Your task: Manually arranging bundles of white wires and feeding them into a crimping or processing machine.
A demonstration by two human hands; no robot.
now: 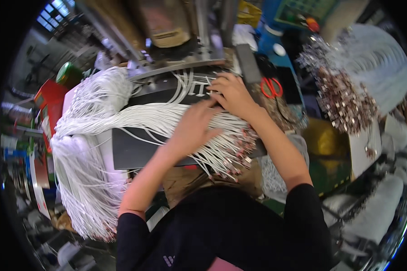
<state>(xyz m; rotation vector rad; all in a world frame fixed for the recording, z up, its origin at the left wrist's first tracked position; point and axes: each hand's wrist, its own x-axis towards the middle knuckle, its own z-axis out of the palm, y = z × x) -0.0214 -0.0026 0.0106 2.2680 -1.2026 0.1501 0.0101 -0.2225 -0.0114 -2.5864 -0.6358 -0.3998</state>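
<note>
A thick bundle of white cables (144, 115) stretches across the black work plate (133, 151), its copper-coloured metal ends (233, 165) fanned out at the right. My left hand (192, 128) rests over this bundle with its fingers stretched toward the far right and its thumb apart. Just beyond it, my right hand (233, 95) bends its fingers over a few white cable ends (198, 88) at the front of a press-like machine (176, 67). Its fingertips appear closed on one white cable, though the grip is partly hidden. The fingers of both hands nearly meet.
More white cables (88, 180) hang over the left edge, below a looped heap (101, 92). Red-handled scissors (271, 88) and a grey block (248, 63) lie to the right. Farther right are a coiled white bundle (371, 63) and many copper-coloured ends (343, 99).
</note>
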